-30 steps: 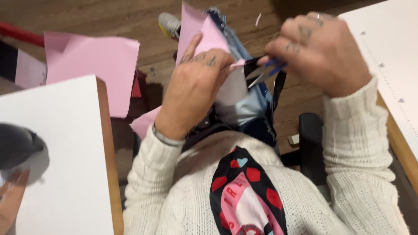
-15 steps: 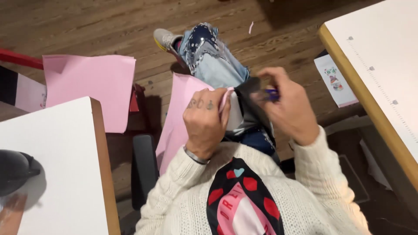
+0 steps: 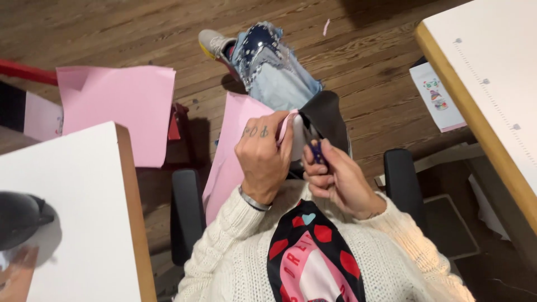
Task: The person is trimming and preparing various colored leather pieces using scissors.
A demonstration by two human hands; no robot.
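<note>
At the bottom of the frame is a white knit sweater (image 3: pixel 235 263) with a black, pink and red scarf (image 3: pixel 313 263) hanging down the middle. Just above it, in the middle of the frame, the two hands are close together and touching.

The left hand (image 3: pixel 263 159) has small marks on its knuckles and a thin band on the wrist. Its grip is closed, with the fingers pinching the edge of a pink paper sheet (image 3: pixel 232 154). The sheet hangs down from the hand, over the lap, toward the lower left.

The right hand (image 3: pixel 338 179) sits just beside the left one. Its grip is curled tight around the purple handles of the scissors (image 3: pixel 313 146). The blades point up to the paper edge held by the left hand. I cannot tell how wide the blades are open.

On each side of the lap is a black chair armrest (image 3: pixel 187 218).

At the left edge of the frame is a white tabletop (image 3: pixel 72 212) with a wooden rim, and a dark round thing (image 3: pixel 19 218) rests on it.

Further up, a leg in blue jeans (image 3: pixel 274 67) reaches out over the wooden floor (image 3: pixel 363 50), ending in a grey shoe (image 3: pixel 215 43). A bigger pink paper (image 3: pixel 120 109) lies on the floor at the upper left. Another white tabletop (image 3: pixel 492 72) fills the upper right corner.
</note>
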